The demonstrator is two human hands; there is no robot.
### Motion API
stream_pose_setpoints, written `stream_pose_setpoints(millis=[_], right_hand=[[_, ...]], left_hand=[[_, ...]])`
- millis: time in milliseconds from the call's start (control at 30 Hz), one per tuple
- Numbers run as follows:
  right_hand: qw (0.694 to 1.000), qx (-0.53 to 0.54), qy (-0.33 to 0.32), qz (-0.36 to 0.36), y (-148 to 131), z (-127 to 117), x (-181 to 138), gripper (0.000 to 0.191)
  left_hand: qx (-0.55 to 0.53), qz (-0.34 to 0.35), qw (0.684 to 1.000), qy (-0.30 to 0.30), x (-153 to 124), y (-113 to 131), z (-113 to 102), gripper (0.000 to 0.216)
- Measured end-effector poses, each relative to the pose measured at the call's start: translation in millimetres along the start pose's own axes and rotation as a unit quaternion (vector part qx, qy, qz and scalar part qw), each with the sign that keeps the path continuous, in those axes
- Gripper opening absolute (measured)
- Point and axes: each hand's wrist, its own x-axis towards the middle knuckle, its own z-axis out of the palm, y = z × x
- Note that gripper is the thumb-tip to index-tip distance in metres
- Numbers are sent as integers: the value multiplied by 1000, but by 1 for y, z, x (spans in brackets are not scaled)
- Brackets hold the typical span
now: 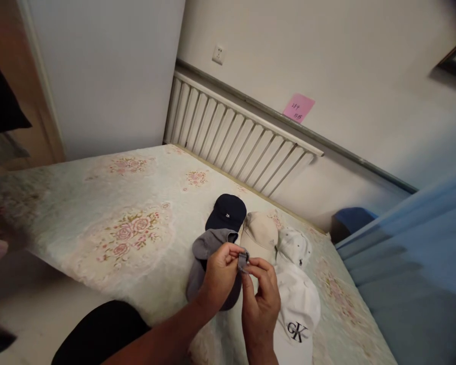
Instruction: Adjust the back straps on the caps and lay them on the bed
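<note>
Several caps lie together on a floral mattress [129, 203]. A grey cap [209, 246] lies upside down at the front of the group, with its strap [242, 261] lifted. My left hand [220, 276] and my right hand [260, 299] both pinch that grey strap between thumb and fingers. Behind the grey cap sits a navy cap [227, 212]. A beige cap [259, 234] lies right of the navy one, then a white cap [294, 246]. Closer to me on the right lies a white cap with a black logo [298, 314].
A white radiator [235, 137] runs along the wall behind the mattress, with a pink note [298, 108] above it and a wall socket [218, 53]. Blue fabric [414, 253] hangs at the right. My dark-clad knee [99, 329] shows at the bottom left.
</note>
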Motion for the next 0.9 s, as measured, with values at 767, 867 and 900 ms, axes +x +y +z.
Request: stream_pose_setpoints(millis=[767,867,900], right_hand=[[918,221,53,326,10,36,-3,18],[915,215,54,338,12,38,-2,16],[913,211,56,345,12,38,-2,16]], left_hand=[[-13,-28,999,-26,11,-28,-22,17],[9,-25,999,-32,12,-32,-24,18],[18,-22,999,-34,12,-33,-25,18]])
